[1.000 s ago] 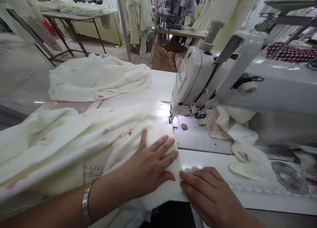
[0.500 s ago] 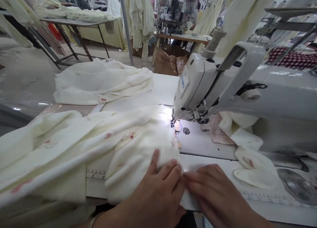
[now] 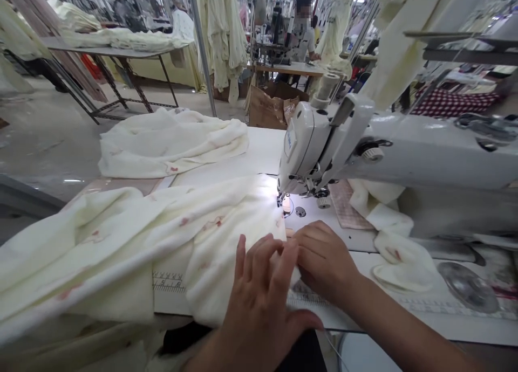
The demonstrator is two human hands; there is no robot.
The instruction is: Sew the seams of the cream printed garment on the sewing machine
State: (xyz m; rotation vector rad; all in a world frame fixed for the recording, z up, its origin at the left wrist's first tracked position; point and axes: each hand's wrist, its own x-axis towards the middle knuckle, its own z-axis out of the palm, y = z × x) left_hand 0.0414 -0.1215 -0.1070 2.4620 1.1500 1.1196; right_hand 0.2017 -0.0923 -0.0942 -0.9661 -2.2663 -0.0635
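Note:
Cream fabric with small reddish prints (image 3: 170, 232) stretches across the sewing table, its right edge under the lit presser foot (image 3: 279, 200) of a white sewing machine (image 3: 307, 145). My left hand (image 3: 263, 291) lies on the fabric near that edge, fingers spread and thumb out to the right. Close against its index finger, my right hand (image 3: 324, 259) is closed at the fabric's edge, just in front of the needle plate. Its fingertips are partly hidden, but they appear to pinch the edge.
Another cream piece (image 3: 174, 143) lies folded at the back left. A cream strip (image 3: 399, 248) trails under the machine arm, beside a round metal dish (image 3: 467, 287). Printed rulers (image 3: 168, 281) run along the table front. Beyond, a person (image 3: 301, 38) sits at another machine.
My right hand has moved up and inward along the fabric edge, closer to the needle. My left hand has its fingers raised and more spread. The camera view has tilted up slightly.

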